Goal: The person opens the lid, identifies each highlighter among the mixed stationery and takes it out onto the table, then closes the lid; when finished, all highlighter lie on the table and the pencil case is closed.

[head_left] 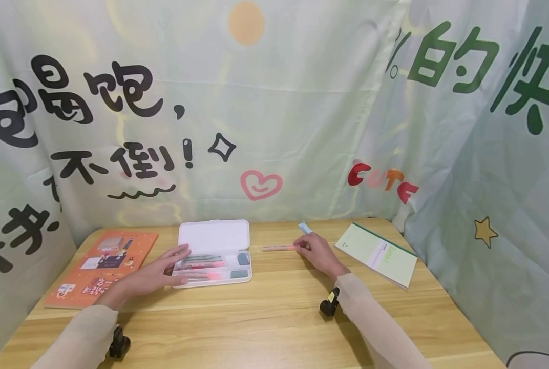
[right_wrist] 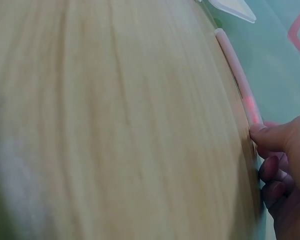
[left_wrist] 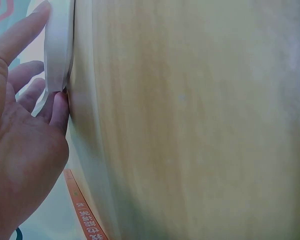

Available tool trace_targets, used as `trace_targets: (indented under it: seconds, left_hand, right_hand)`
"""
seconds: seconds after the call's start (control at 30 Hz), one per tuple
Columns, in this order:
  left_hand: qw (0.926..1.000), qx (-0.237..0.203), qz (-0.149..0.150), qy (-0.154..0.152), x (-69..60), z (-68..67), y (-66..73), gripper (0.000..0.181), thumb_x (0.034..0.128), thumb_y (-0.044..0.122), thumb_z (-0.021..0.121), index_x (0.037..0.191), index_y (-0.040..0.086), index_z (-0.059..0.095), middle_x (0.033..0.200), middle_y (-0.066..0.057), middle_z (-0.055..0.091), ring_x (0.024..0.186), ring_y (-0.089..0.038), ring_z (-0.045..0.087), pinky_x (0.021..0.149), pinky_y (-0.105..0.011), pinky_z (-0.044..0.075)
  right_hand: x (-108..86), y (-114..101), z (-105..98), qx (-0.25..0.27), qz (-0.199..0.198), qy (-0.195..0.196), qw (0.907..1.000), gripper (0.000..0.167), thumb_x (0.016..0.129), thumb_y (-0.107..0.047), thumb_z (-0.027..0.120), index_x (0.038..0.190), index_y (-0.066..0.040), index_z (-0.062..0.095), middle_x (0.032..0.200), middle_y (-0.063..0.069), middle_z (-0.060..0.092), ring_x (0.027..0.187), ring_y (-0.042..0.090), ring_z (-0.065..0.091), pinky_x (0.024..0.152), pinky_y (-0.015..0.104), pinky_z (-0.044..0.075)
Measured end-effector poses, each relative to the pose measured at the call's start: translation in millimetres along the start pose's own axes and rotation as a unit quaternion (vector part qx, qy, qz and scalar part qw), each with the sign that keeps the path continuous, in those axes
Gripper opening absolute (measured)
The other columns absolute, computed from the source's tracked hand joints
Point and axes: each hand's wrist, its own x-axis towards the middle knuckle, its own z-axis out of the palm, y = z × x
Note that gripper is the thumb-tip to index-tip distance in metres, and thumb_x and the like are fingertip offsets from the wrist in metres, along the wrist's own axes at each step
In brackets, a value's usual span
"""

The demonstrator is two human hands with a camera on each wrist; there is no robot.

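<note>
A white pencil case lies with its lid raised toward the back. Several pens lie in its two compartments, with dark grey-blue pieces at the right end. My left hand holds the case's left end, thumb at the front corner and fingers farther back; in the left wrist view, the left hand has its fingers bent around the case wall. To the right of the case, my right hand pinches one end of a slim pink pen, held low along the tabletop. The pen's pale far end points left.
An orange book lies at the left of the wooden table. A pale green notebook lies at the right. Behind the right hand is a small light-blue item, partly hidden. Printed curtains hang around the table.
</note>
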Motion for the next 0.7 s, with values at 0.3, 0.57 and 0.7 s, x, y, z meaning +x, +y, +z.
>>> trace_targets:
  seconds: [0.3,0.57,0.7]
  left_hand:
    - [1.0000,-0.004,0.002,0.004,-1.0,-0.8,0.6,0.090,0.1024,0.043,0.075,0.171,0.006,0.031,0.182,-0.023,0.009,0.164,-0.060,0.005,0.123,-0.086,0.016]
    - [1.0000,-0.003,0.000,0.000,0.0,-0.7,-1.0,0.091,0.1027,0.044,0.075,0.172,0.007,0.030,0.183,-0.023,0.008,0.164,-0.060,0.004,0.123,-0.086,0.016]
    - [1.0000,-0.001,-0.002,-0.002,0.9,-0.8,-1.1,0.091,0.1028,0.044,0.074,0.172,0.007,0.030,0.183,-0.023,0.008,0.164,-0.060,0.004,0.123,-0.086,0.016]
  right_hand:
    - [-0.6,-1.7,-0.5,0.005,-0.005,0.000,1.0000,0.014,0.103,-0.009,0.076,0.116,-0.008,0.081,0.104,0.003,0.071,0.094,0.016,0.061,0.088,0.042,0.057]
    - [-0.5,0.8,0.3,0.004,-0.009,0.003,1.0000,0.013,0.102,-0.009,0.076,0.114,-0.009,0.081,0.103,0.002,0.071,0.094,0.015,0.061,0.087,0.040,0.056]
    - [-1.2,2.0,-0.1,0.007,-0.012,0.003,0.9999,0.013,0.102,-0.009,0.077,0.115,-0.009,0.082,0.104,0.002,0.071,0.094,0.015,0.060,0.087,0.040,0.056]
